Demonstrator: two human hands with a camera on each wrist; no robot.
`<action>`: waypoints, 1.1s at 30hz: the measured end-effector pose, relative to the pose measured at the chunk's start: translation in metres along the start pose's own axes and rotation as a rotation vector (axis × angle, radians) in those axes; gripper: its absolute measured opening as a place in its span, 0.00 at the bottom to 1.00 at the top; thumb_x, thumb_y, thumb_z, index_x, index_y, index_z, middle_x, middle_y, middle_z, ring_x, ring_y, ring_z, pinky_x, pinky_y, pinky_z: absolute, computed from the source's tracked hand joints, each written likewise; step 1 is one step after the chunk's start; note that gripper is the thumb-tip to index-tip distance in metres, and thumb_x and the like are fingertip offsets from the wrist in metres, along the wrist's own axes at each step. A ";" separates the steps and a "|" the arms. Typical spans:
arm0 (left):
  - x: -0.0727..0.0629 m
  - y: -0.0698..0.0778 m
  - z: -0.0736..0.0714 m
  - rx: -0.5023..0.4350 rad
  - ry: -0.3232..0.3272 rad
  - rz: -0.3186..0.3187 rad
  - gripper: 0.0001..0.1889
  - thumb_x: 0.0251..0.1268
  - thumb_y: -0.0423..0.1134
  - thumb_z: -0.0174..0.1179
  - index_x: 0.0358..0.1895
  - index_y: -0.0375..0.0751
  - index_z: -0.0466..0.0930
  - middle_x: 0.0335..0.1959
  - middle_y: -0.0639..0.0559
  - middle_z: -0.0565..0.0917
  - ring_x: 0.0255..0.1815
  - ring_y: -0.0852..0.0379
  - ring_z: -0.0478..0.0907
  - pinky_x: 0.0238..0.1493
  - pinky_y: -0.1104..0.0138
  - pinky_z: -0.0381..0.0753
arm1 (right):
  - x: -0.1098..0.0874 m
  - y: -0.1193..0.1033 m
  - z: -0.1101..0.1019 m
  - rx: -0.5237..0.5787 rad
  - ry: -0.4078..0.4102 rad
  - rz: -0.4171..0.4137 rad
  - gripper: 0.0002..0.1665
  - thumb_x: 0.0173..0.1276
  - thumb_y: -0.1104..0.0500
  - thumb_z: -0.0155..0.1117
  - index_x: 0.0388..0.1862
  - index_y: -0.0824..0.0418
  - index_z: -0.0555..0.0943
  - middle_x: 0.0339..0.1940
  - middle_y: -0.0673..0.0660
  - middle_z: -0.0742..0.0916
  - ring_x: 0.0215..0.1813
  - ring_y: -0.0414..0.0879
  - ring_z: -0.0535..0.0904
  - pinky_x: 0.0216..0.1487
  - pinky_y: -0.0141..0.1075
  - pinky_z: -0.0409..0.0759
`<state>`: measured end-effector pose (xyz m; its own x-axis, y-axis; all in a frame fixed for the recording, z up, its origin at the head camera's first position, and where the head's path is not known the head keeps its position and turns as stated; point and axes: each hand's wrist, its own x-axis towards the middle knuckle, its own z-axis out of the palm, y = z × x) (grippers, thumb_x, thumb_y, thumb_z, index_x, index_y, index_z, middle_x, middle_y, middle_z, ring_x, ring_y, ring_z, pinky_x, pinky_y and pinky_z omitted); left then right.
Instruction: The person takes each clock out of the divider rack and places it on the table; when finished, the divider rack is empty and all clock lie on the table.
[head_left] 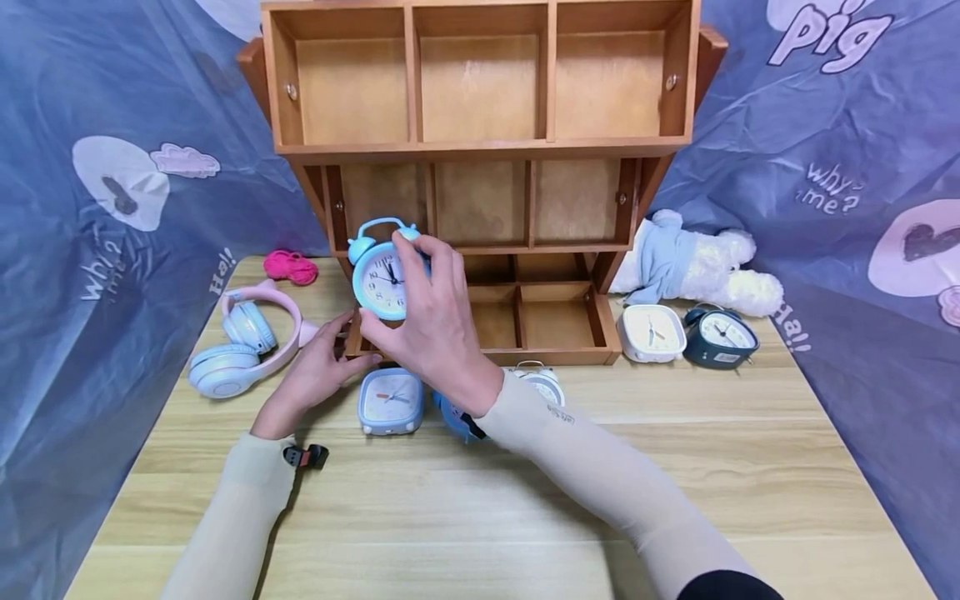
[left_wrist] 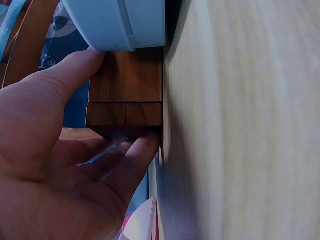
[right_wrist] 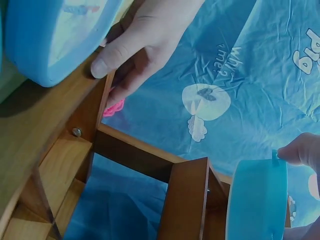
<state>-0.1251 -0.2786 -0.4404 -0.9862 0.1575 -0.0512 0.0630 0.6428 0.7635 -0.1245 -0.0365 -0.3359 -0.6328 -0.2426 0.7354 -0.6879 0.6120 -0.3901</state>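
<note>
My right hand holds a light blue twin-bell alarm clock in front of the left part of the wooden tiered organizer. In the right wrist view, the clock shows side-on, with fingers at its edge. My left hand grips the front left corner of the organizer's bottom tray. The left wrist view shows the thumb on one side of that wooden corner and fingers on the other. A square blue clock stands just in front of the tray.
Partly behind my right forearm are a blue clock and a white clock. To the right sit a white square clock, a dark green clock and a white plush toy. Headphones and pink yarn lie left.
</note>
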 end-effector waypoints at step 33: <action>-0.003 0.002 0.002 0.035 0.023 -0.048 0.54 0.76 0.53 0.75 0.92 0.35 0.52 0.87 0.27 0.66 0.81 0.26 0.74 0.80 0.35 0.76 | -0.043 0.010 -0.044 0.088 -0.098 0.188 0.54 0.60 0.50 0.86 0.82 0.65 0.74 0.72 0.66 0.75 0.72 0.61 0.72 0.67 0.51 0.87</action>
<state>-0.1219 -0.2763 -0.4395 -0.9914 0.1091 -0.0725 0.0203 0.6748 0.7377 -0.0880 0.0132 -0.3472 -0.7810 -0.2050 0.5900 -0.5806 0.5864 -0.5648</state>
